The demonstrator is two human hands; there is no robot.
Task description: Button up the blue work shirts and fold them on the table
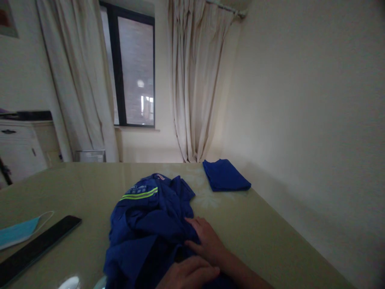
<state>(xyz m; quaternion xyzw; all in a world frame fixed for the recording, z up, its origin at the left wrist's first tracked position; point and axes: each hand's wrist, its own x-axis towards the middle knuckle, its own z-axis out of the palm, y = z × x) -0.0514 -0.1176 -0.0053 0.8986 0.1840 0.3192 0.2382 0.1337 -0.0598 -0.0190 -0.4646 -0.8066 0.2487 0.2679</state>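
Observation:
A crumpled dark blue work jacket (150, 224) lies on the table in front of me. Its collar end points away, and a yellow-green reflective stripe runs below pale lettering. On the jacket's right edge rests my right hand (207, 239), open, thumb and forefinger apart against the cloth. My left hand (189, 275) is lower down, at the bottom edge of the view, its fingers bent and closed over the near part of the jacket. The picture's edge cuts off part of it, and its fingertips are beside my right wrist.
A folded blue cloth (227, 175) lies at the far right of the table (87, 192), near the wall. To the left are a black phone-like slab (39, 249) and a light blue face mask (19, 233). Curtains (195, 80) and a window stand behind.

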